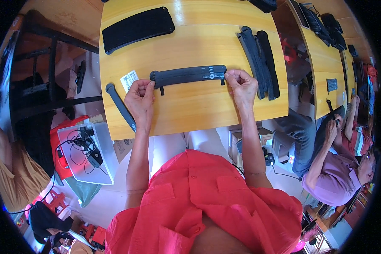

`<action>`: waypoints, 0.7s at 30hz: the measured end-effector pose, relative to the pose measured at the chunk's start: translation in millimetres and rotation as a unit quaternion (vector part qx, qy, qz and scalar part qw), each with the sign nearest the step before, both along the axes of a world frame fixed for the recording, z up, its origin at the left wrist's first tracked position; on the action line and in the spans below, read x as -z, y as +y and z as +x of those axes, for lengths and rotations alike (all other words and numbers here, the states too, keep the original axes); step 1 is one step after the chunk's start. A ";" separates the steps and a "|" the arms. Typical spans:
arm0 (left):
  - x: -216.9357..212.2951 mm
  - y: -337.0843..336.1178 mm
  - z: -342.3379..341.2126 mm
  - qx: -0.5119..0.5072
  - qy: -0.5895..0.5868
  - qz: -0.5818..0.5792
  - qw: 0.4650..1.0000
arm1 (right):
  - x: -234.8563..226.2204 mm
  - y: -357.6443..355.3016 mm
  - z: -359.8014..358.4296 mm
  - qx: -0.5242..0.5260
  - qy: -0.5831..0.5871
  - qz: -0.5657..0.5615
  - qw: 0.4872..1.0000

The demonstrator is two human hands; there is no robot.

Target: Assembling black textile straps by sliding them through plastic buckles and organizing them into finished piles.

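A short row of dark grey straps (188, 76) with rounded ends lies across the middle of the table, side by side, with pale printing near the right end. My left hand (140, 101) pinches its left end between thumb and fingers. At the other end, my right hand (242, 88) closes thumb and forefinger on the corner. Two small dark tabs stick out below the straps. Beside my left hand are a white printed label (128, 79) and a single dark strap (120, 106), which slants toward the table's front edge.
A wide black row of straps (138, 29) lies at the table's far left. Several long straps (258, 63) are bunched at the right. Left of the wooden table (190, 114), a clear bin (108, 148) holds cables. Other people work at a table on the right.
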State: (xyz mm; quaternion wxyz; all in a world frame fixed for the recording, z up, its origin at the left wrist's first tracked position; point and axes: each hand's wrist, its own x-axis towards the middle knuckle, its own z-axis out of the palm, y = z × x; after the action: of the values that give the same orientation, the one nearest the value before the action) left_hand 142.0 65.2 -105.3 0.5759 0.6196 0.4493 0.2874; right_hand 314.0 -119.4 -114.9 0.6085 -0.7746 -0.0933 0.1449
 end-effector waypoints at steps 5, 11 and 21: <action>2.1 0.7 0.4 0.004 0.009 0.011 1.000 | 4.2 -0.5 2.7 0.001 -0.033 -0.032 0.999; -0.3 0.3 0.8 0.001 0.005 0.009 1.000 | 5.5 -0.1 2.5 0.003 -0.026 -0.034 0.999; 1.5 0.1 1.4 -0.002 -0.005 0.008 1.000 | 5.2 0.5 1.3 0.005 -0.046 -0.035 0.998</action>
State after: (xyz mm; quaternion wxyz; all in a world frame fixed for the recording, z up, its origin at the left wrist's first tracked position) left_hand 143.4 65.4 -106.8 0.5730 0.6218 0.4451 0.2950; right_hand 315.3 -118.9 -120.1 0.5770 -0.8015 -0.1124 0.1092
